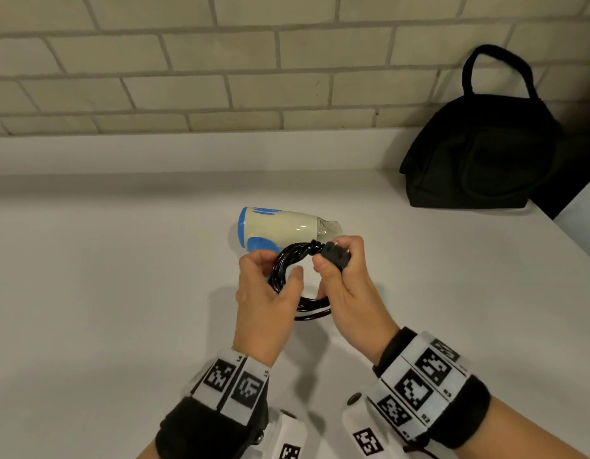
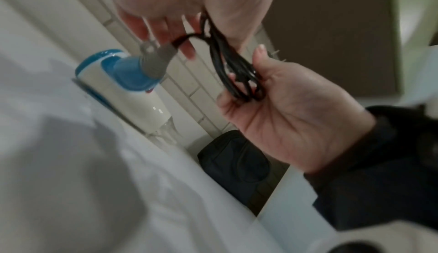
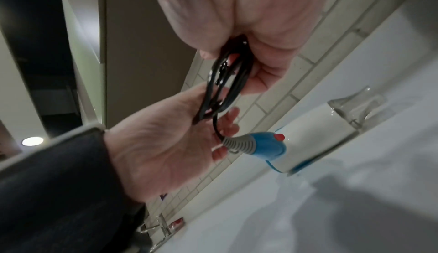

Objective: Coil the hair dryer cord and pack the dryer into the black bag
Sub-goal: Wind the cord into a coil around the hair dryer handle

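A cream and blue hair dryer (image 1: 280, 228) lies on its side on the white counter (image 1: 121, 293), its clear nozzle pointing right. Its black cord (image 1: 288, 260) is wound into a coil held just in front of it, above the counter. My left hand (image 1: 267, 293) grips the coil's left side. My right hand (image 1: 343, 279) holds the coil's right side and the black plug (image 1: 335, 253) at the top. In the wrist views the cord (image 2: 234, 69) (image 3: 220, 86) runs between both hands, and one strand leads to the dryer's grey strain relief (image 3: 237, 143). The black bag (image 1: 479, 154) stands at the back right.
A cream brick wall (image 1: 220, 77) backs the counter behind a low ledge. The bag leans against the wall, handle up, and looks closed. The counter's right edge (image 1: 572, 240) falls off just right of the bag. A metal fitting (image 3: 163, 225) shows by the wall in the right wrist view.
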`<state>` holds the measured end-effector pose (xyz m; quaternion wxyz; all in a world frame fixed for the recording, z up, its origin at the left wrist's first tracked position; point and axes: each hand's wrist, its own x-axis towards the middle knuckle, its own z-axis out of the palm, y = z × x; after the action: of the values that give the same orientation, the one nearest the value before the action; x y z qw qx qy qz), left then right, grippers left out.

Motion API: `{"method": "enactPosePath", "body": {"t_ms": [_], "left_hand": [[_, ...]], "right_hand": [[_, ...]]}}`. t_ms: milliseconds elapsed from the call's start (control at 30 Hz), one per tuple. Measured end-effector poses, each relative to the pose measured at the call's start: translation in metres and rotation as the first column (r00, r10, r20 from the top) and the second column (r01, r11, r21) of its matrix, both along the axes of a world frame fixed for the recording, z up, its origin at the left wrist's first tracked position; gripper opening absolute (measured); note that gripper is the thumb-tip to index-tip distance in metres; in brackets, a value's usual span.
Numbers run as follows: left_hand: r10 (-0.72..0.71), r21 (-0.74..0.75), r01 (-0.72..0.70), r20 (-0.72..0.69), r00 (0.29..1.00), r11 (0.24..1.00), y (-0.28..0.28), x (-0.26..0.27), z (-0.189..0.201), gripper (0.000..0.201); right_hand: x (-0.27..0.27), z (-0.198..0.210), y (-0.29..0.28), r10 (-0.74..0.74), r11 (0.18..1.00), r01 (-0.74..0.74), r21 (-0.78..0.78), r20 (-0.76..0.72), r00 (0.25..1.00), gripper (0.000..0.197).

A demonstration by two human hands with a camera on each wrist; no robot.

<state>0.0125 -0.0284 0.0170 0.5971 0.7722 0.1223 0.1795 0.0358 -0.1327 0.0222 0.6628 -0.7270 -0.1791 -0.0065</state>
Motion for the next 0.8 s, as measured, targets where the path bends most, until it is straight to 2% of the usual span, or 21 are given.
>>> {"method": "enactPosePath", "body": {"t_ms": [100,167,300,367,433,500,567,600,733,800], "left_hand": [[-0.083,-0.197,0.088,0.035,0.996,0.976,0.002,0.003,0.009,0.007],[-0.054,-0.334,0.058,0.020,0.998,0.941,0.001,0.007,0.011,0.026],[-0.065,-0.633,-0.010,-0.095,0.993,0.774,-0.002,0.010,0.016,0.038],[-0.082,-0.729,-0.016,-0.098,0.992,0.684,-0.006,0.009,0.019,0.040],[-0.084,-0.802,-0.013,-0.079,0.993,0.597,-0.007,0.010,0.021,0.042],[-0.070,-0.850,-0.019,-0.065,0.995,0.526,-0.007,0.012,0.021,0.043],[-0.079,-0.869,-0.021,-0.069,0.995,0.494,-0.005,0.013,0.017,0.045],[-0.099,-0.875,-0.012,-0.068,0.993,0.483,-0.004,0.014,0.015,0.046],[-0.189,-0.906,0.014,-0.073,0.979,0.423,-0.002,0.011,0.011,0.049],[-0.217,-0.910,0.029,-0.068,0.974,0.413,-0.002,0.008,0.012,0.046]], "right_hand": [[0.000,-0.003,0.004,0.007,0.999,-0.004,-0.048,0.061,0.998,0.023],[-0.002,-0.002,0.005,0.019,0.996,-0.009,-0.083,0.112,0.993,0.022],[0.000,0.000,0.005,0.026,0.993,-0.010,-0.119,0.134,0.991,0.022],[0.001,-0.007,0.004,-0.012,0.997,0.018,-0.073,0.080,0.997,0.026],[0.001,-0.014,0.004,-0.029,0.999,0.030,0.017,-0.066,0.997,0.031],[-0.001,-0.017,0.005,-0.034,0.999,0.036,0.005,-0.175,0.984,0.025],[-0.003,-0.015,0.005,-0.037,0.999,0.036,-0.011,-0.264,0.964,0.011],[-0.003,-0.013,0.004,-0.037,0.999,0.040,0.003,-0.297,0.954,0.011],[-0.006,-0.009,0.000,-0.008,1.000,0.015,0.020,-0.307,0.952,0.036],[-0.011,-0.012,0.001,0.011,0.999,0.001,0.042,-0.304,0.953,0.042]]}}
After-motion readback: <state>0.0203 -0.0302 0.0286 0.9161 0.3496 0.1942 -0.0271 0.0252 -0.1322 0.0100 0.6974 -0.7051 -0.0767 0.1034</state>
